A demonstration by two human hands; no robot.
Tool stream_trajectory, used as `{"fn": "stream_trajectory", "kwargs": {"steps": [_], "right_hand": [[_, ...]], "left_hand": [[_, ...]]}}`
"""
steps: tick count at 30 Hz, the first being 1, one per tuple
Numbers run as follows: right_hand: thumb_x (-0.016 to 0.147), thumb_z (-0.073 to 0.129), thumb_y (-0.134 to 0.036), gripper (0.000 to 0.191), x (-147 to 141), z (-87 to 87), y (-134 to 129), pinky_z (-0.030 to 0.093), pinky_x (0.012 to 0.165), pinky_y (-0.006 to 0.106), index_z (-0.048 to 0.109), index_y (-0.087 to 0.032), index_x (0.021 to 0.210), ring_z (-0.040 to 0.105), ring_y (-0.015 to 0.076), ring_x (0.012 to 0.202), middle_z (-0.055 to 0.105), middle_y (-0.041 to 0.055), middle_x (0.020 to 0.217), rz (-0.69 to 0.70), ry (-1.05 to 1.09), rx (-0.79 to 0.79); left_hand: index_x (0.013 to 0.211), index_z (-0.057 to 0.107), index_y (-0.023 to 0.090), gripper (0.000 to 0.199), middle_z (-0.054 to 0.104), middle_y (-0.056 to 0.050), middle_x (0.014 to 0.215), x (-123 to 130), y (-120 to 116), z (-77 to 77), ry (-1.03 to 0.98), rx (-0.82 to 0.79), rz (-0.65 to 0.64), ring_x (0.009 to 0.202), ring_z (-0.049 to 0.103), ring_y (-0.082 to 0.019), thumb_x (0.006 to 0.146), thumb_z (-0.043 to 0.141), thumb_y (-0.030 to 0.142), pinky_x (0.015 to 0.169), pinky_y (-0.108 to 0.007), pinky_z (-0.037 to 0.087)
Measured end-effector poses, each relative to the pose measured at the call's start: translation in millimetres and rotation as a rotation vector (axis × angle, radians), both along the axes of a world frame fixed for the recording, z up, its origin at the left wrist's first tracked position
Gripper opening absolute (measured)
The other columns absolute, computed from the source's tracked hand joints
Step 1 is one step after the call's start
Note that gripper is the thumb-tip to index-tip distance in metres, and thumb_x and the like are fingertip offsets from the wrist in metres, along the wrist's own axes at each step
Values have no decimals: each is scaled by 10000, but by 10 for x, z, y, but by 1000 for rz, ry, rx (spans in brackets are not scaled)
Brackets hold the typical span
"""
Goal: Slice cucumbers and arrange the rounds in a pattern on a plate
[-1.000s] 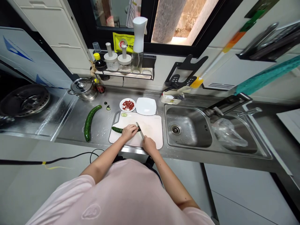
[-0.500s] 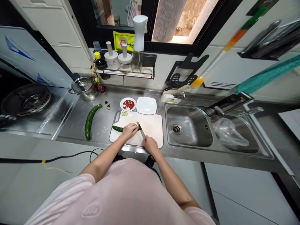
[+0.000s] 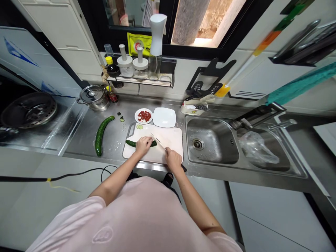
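On the white cutting board (image 3: pixel 168 154) lies a dark green cucumber (image 3: pixel 130 143), with its right end showing past my fingers. My left hand (image 3: pixel 143 145) is closed over the cucumber's middle and hides part of it. In my right hand (image 3: pixel 173 159) is a kitchen knife (image 3: pixel 160 144), gripped by its black handle. The blade slants up and left, beside the cucumber's right end; whether it touches is too small to tell. A few pale cucumber slices (image 3: pixel 139 127) rest near the board's top left. Left of the board lies another, whole cucumber (image 3: pixel 100 135).
Behind the board stand a plate of chopped red pieces (image 3: pixel 144 116) and a white square plate (image 3: pixel 164 117). The steel sink (image 3: pixel 212 143) is on the right. Back left is a lidded pot (image 3: pixel 93 98); small cucumber ends (image 3: pixel 121 119) lie nearby. A spice shelf (image 3: pixel 141 81) hangs above.
My right hand has moved right and slightly down with the knife, and the blade now lies at a flatter slant. My left hand has shifted slightly left, showing more of the cucumber's right end.
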State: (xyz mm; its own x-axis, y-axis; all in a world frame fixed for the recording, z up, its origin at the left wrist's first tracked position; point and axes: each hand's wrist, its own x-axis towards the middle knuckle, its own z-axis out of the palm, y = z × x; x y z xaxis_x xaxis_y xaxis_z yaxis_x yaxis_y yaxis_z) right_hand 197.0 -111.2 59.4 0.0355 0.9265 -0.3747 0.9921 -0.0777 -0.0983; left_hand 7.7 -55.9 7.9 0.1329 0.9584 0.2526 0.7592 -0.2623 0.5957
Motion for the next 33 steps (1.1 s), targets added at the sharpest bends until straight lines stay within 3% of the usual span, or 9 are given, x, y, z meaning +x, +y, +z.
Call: {"fn": "stream_trajectory", "kwargs": {"steps": [3, 6, 11, 15, 20, 25, 29, 33], "right_hand": [[948, 369, -297, 311, 0, 44, 4, 343, 790, 304, 524, -265, 1215, 575, 216, 935, 634, 84, 1001, 0, -18, 89], [918, 438, -297, 381, 5, 88, 11, 316, 828, 313, 469, -242, 1293, 524, 234, 991, 610, 102, 1051, -4, -18, 134], [895, 475, -275, 474, 20, 108, 17, 286, 836, 324, 413, -214, 1361, 477, 241, 992, 582, 119, 1065, 21, -2, 162], [857, 551, -286, 492, 40, 43, 0, 273, 791, 318, 456, -216, 1335, 474, 225, 921, 588, 97, 986, 80, -12, 276], [834, 592, -285, 459, 76, -64, -35, 256, 744, 315, 517, -217, 1281, 472, 206, 849, 594, 71, 910, 104, -36, 368], [831, 588, -276, 448, 98, -109, -81, 251, 738, 317, 525, -217, 1271, 472, 205, 845, 592, 71, 905, 116, -39, 362], [833, 583, -273, 452, 134, -110, -112, 253, 733, 306, 509, -222, 1276, 479, 202, 855, 590, 71, 912, 97, -33, 330], [833, 579, -267, 433, 227, -95, -126, 260, 736, 298, 517, -218, 1259, 495, 201, 863, 601, 68, 929, 39, -39, 313]], "left_hand": [[1030, 625, 205, 296, 674, -53, 966, -66, 33, 40, -153, -9, 182, 889, 607, -169, 936, 395, 367, 788, -289, 466], [1087, 592, 196, 322, 661, -61, 1003, -123, 93, 104, -254, -15, 245, 898, 610, -163, 941, 375, 385, 766, -275, 479], [1052, 636, 213, 283, 640, -54, 1077, -129, 195, 282, -124, -6, 8, 1036, 559, -193, 858, 545, 398, 928, -325, 432], [1065, 658, 236, 310, 642, -40, 1089, -80, 233, 425, 5, -116, -173, 1057, 542, -211, 820, 585, 412, 973, -366, 391], [1009, 689, 257, 266, 645, -37, 1085, -39, 233, 522, 61, -219, -232, 1060, 537, -222, 815, 578, 400, 986, -382, 361], [918, 680, 227, 172, 660, -30, 995, 29, 185, 512, -39, -216, -257, 979, 566, -199, 783, 603, 299, 929, -343, 402], [836, 653, 208, 103, 666, -17, 894, 35, 193, 398, -179, -188, -135, 905, 587, -166, 785, 587, 270, 858, -289, 435], [864, 647, 201, 142, 654, -4, 753, -124, 356, 203, -274, -295, 211, 718, 596, -141, 776, 591, 297, 703, -253, 455]]}}
